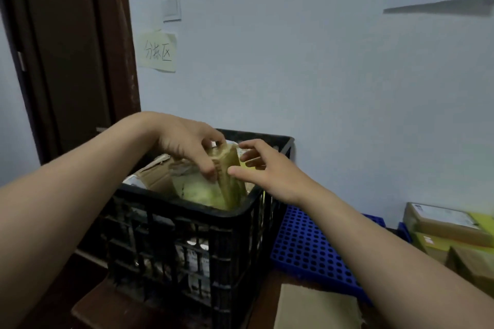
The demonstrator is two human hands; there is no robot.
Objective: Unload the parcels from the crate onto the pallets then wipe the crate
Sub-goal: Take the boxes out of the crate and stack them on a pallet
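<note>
Parcels [133,180] crowd the black crate [213,222] up to its rim, so the unloading looks to me well short of done. A few taped boxes [449,227] already sit on the blue pallet [307,248] to the right, and the wiping hasn't begun (no cloth anywhere I can see).

The left hand [187,147] has its fingers curled over the top end of a yellow-green parcel [227,181], which stands on end inside the crate near its right wall. The right hand [267,168] is spread wide beside it, thumb at the parcel's edge, fingers straight and gripping nothing.

The parcel is a slim, flat-sided block in glossy tape, its wrap wrinkled and a bit grubby. Beside it lies a brown cardboard box [157,176] with a torn, matte flap. The crate is rigid plastic lattice, scuffed and dusty, with labels showing through the slats. The pallet is hard plastic pierced by rows of round holes. A handwritten paper note [157,52] is stuck to the pale wall.
</note>
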